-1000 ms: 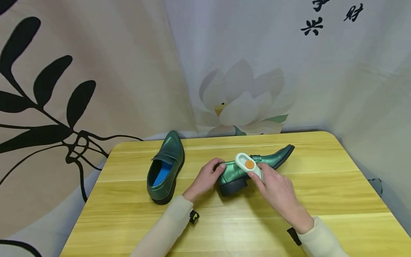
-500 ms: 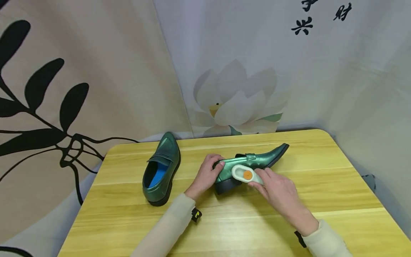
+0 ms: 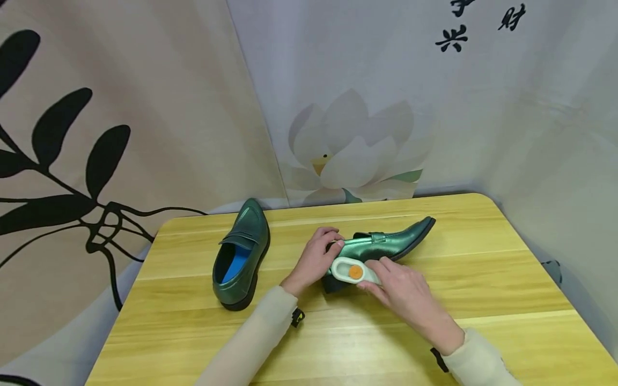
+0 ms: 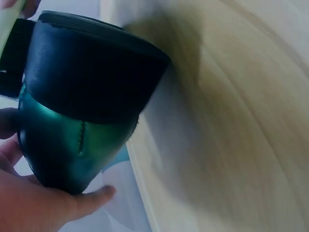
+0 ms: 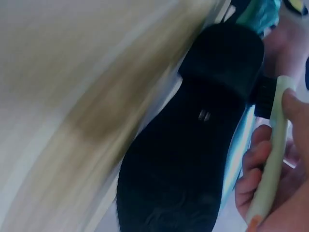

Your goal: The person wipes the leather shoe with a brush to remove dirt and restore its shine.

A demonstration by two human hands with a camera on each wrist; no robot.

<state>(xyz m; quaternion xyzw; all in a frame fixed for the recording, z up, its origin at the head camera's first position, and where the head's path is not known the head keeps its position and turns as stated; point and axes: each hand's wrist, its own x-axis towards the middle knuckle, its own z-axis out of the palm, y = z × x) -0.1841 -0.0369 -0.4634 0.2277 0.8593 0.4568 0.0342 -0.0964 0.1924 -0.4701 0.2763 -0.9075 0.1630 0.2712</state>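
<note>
A metallic green loafer (image 3: 388, 245) is held tilted over the table, toe to the right, its black sole facing the right wrist camera. My left hand (image 3: 315, 260) grips it at the back, around the heel opening. In the left wrist view the black heel (image 4: 91, 67) and the stitched back seam show. My right hand (image 3: 409, 292) holds a shoe brush (image 3: 355, 272) with a pale handle and an orange oval spot. Its dark bristles (image 5: 264, 96) are against the shoe's side near the heel in the right wrist view.
The matching green loafer (image 3: 250, 225) with a blue insole stands upright on the wooden table (image 3: 483, 268), left of my left hand. Behind the table hangs a printed curtain (image 3: 193, 107) with leaves, a flower and black characters.
The brush has moved down and left along the shoe's side, from its upper edge towards the heel. My left hand keeps its grip on the loafer. The head view has shifted slightly.
</note>
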